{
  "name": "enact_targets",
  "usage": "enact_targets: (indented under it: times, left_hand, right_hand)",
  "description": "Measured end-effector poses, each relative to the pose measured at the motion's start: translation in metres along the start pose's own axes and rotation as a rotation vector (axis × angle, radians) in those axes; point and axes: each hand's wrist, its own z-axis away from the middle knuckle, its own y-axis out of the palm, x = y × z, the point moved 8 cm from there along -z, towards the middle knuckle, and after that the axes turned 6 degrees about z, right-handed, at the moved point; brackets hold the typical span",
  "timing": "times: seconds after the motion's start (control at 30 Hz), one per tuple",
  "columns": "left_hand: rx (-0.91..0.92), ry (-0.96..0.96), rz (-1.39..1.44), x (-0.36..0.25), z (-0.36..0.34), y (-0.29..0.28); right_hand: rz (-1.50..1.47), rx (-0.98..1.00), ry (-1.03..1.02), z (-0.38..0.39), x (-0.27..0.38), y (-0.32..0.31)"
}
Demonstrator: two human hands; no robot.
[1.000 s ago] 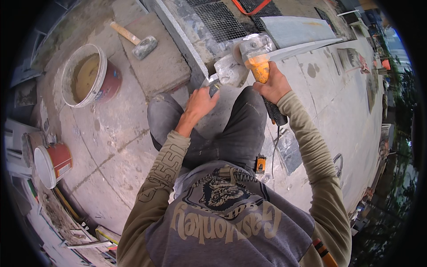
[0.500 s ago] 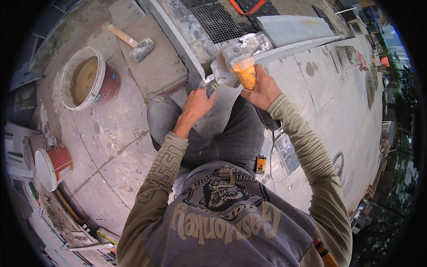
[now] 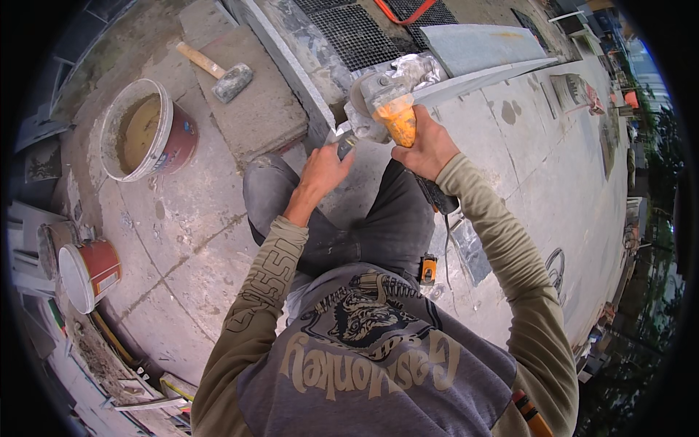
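Note:
My right hand (image 3: 431, 148) is wrapped round the body of an orange and black angle grinder (image 3: 397, 121). The grinder's head and disc point away from me, beside the gap between two grey stone slabs. My left hand (image 3: 325, 173) is closed on a short dark-handled tool (image 3: 346, 147) with a pale metallic end; its exact kind is hard to make out. That hand is near the end of the left upright slab (image 3: 291, 73). Crumpled silvery foil-like material (image 3: 416, 68) lies just behind the grinder, partly hidden by it.
A wooden-handled mallet (image 3: 231, 81) lies on a stone paver (image 3: 251, 120) to the left, beside a bucket of murky liquid (image 3: 167, 138). Another red-and-white bucket (image 3: 91, 275) is farther left. Dark grid mats (image 3: 353, 36) and a leaning slab (image 3: 480, 49) lie ahead.
The grinder in my right hand has shifted very slightly to the left. My left hand stays almost where it was.

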Motion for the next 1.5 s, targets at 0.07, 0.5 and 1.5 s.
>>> enact_targets:
  times: [0.07, 0.5, 1.5]
  left_hand:
    - [0.001, -0.006, -0.009, 0.003, -0.001, 0.0]
    - [0.034, -0.019, 0.013, 0.003, -0.001, 0.001]
    - [0.04, -0.005, 0.032, -0.005, 0.001, -0.002]
  right_hand:
    - [-0.003, -0.015, -0.02, -0.001, 0.001, 0.0]
    - [-0.009, 0.004, -0.026, -0.002, -0.002, 0.003]
    - [-0.009, 0.034, -0.037, 0.002, 0.009, 0.003]
